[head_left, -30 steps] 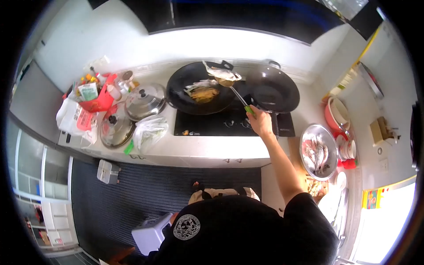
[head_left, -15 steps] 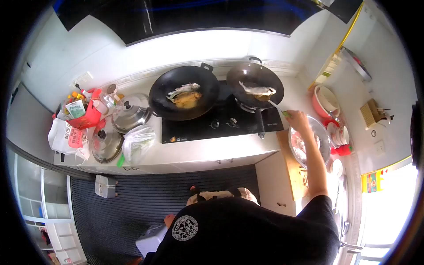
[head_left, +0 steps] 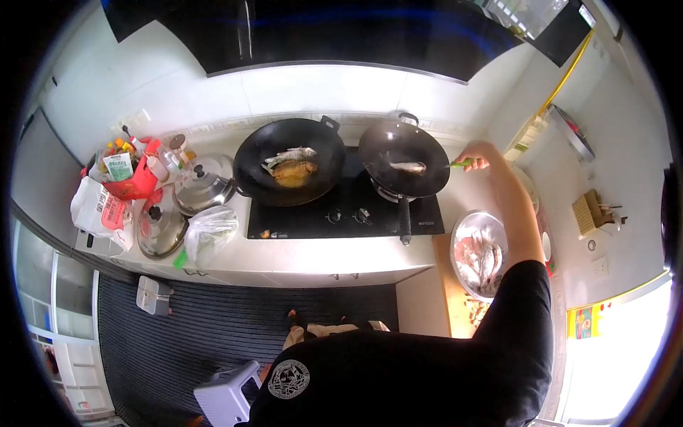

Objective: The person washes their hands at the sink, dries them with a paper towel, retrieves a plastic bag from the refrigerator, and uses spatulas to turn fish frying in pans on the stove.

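Note:
In the head view my right hand is closed round the green handle of a spatula, at the right rim of the right wok. The head of the spatula cannot be made out. One fish lies in that wok. Left of it, a larger black wok holds a browned fish and a paler fish. Below my right forearm is a metal bowl of raw fish. A sliver of skin beside my shirt may be my left hand; its fingers are hidden.
Two lidded pots and a plastic bag stand left of the stove. Behind them is a red basket of bottles and packets. A wooden board lies under the bowl. On the floor is a light stool.
My right hand has moved up and away from above the bowl, drawing the spatula out from the fish. The fish in the right wok lies differently, and the view has shifted.

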{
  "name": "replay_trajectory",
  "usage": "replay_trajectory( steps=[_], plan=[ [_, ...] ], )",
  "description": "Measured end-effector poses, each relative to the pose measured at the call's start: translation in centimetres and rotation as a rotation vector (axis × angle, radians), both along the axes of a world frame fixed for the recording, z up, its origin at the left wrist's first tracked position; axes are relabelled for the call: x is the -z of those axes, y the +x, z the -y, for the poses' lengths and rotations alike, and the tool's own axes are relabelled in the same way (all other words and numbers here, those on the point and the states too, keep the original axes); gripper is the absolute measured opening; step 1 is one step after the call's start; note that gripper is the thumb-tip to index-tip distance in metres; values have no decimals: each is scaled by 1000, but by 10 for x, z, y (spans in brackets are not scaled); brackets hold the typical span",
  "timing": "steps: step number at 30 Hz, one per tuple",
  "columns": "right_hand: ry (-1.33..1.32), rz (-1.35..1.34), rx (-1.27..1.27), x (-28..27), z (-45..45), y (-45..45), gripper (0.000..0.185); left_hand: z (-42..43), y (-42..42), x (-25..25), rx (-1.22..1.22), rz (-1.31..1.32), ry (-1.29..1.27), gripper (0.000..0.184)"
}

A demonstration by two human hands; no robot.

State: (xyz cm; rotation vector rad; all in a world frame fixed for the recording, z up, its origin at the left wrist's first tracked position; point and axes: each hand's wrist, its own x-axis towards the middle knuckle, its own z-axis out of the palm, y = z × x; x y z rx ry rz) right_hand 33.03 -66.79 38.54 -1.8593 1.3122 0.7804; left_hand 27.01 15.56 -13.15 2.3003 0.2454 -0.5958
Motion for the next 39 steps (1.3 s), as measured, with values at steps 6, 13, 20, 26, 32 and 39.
replay_trajectory(
  steps=[6, 13, 20, 26, 32, 39],
  plan=[
    [-57, 218, 76, -14, 18, 4, 13, 6, -16, 3, 5, -14, 26, 17],
    [-281, 215, -41, 16, 7, -18, 17, 9, -21, 5, 27, -19, 11, 18],
    [-493, 400, -145, 12, -78, -72, 25, -12, -12, 12, 34, -28, -57, 18],
    [-493, 594, -184, -43, -204, -67, 29, -55, 26, 28, -47, -88, -201, 18],
    [-382, 565, -276, -26, -304, 51, 28, -112, 93, 45, -207, -234, -465, 18],
    [-584, 211, -501, 67, -359, 178, 23, -162, 165, -27, -303, -338, -431, 19]
  ],
)
